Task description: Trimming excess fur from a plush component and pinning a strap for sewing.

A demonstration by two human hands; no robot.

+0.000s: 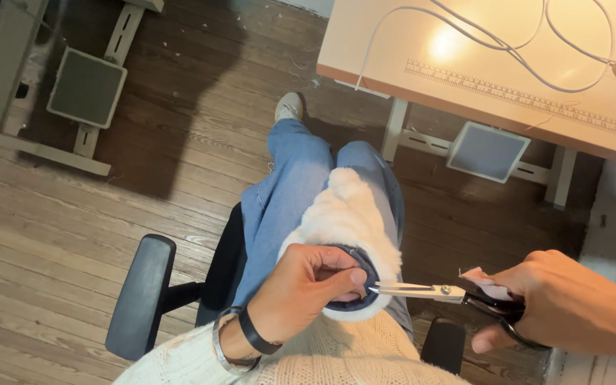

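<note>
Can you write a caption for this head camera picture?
Left hand pinches white fluffy fabric on the lap; right hand points scissors at it.

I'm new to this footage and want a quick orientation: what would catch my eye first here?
At bottom centre, the left hand pinches the dark edge of a fluffy white fabric piece lying on the lap. From the right, the right hand points scissors at that edge. Upper right, a pale table carries white cables.

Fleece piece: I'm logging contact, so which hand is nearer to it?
Left. The left hand pinches the fleece piece at its edge; the right hand holds scissors beside it.
</note>
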